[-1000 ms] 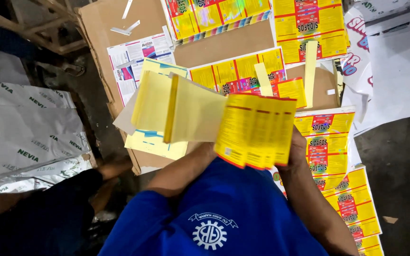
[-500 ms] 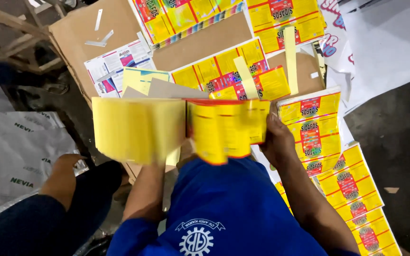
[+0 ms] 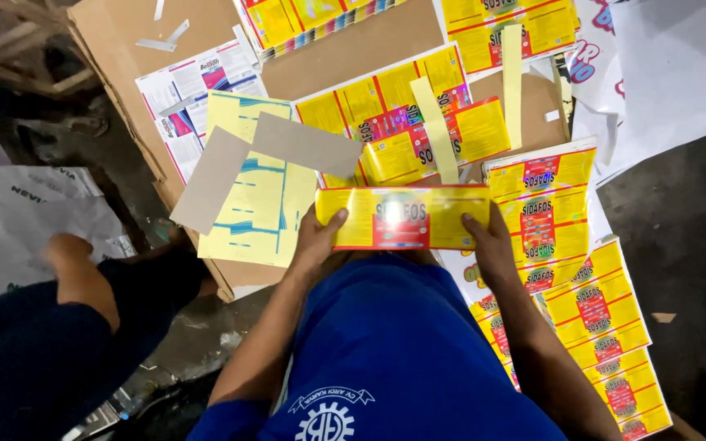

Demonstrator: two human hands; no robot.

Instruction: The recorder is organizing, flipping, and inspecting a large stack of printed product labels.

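Above the blue-shirted lap, the left hand and right hand each clamp an end of a flat yellow-and-red printed label stack; its underside and their fingers stay hidden.

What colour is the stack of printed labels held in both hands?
The label stack is yellow with a red centre panel and red edging; seen in the head view.

head camera looks steeply down, close.
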